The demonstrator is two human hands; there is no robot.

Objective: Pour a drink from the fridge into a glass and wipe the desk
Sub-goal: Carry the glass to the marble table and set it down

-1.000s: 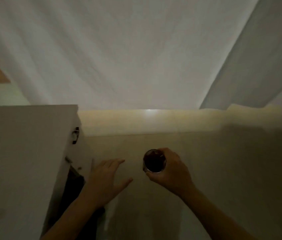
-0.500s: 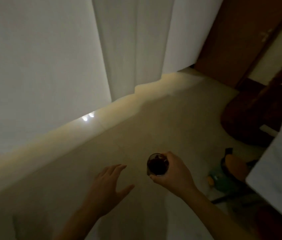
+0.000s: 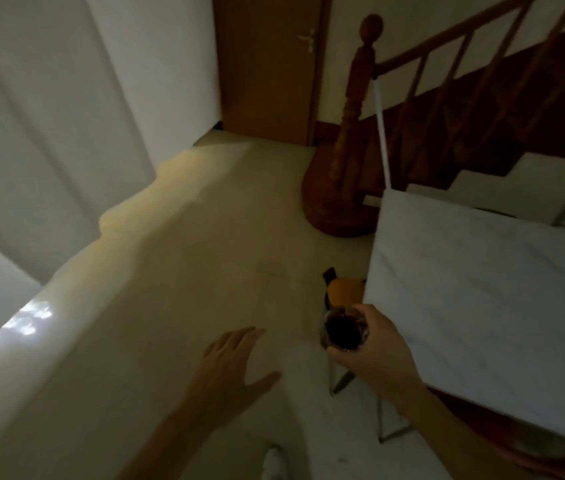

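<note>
Desk (image 3: 488, 306): pale, marble-veined slab with a matte top and a straight near edge, set on thin metal legs; the reference for all entries below. Floor (image 3: 204, 258): smooth cream tile to the left of the desk. Stair post (image 3: 350, 140): turned reddish wood on a rounded base, beyond the desk's far left corner. Right hand (image 3: 374, 355): at the desk's left edge, fingers curled round the glass from its right side. Left hand (image 3: 236, 368): well left of the desk over the floor, fingers spread and straight, holding nothing. Glass (image 3: 343, 332): clear, round, upright with its long axis vertical, dark drink inside, held just off the desk's left edge; the desk lies to its right, so the right hand is the nearer one for setting it down. Orange object (image 3: 345, 292): rounded, on the floor beside the desk's left edge, identity unclear.
</note>
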